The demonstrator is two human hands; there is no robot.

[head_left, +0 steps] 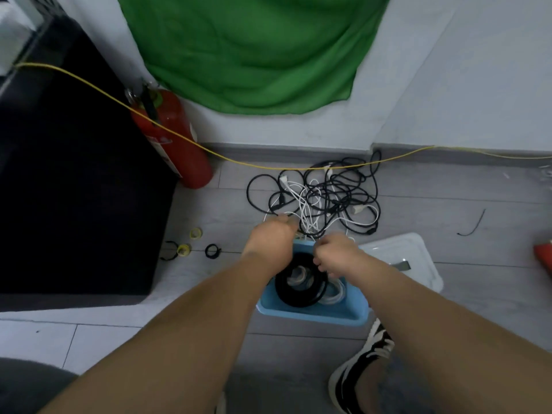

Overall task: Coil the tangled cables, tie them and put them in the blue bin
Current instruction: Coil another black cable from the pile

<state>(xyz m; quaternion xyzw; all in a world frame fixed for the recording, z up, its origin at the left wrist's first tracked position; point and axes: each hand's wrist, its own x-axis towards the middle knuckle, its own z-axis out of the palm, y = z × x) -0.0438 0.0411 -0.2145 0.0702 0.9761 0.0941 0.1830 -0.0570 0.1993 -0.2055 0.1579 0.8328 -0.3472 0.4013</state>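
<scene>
Tangle (322, 198) lies flat, no single axis, between wall (268, 130) and bin (310, 315). Left hand (273, 234) and right hand (337, 255) at its near edge: fingers curled, grip indiscernible.

blue bin (310, 317): far rim hidden | red object (544, 259): cut off at right edge

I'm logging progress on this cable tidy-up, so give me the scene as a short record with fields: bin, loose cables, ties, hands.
bin: blue bin on the floor, open; white lid beside it on its right
in bin: black coil and white coil
loose: tangled cables, black and white, on the floor beyond the bin
ties: loop ties, yellow and black, on the floor left of the bin
left hand: curled at the tangle's near edge; grip unclear
right hand: curled over the bin's far rim; grip unclear
</scene>
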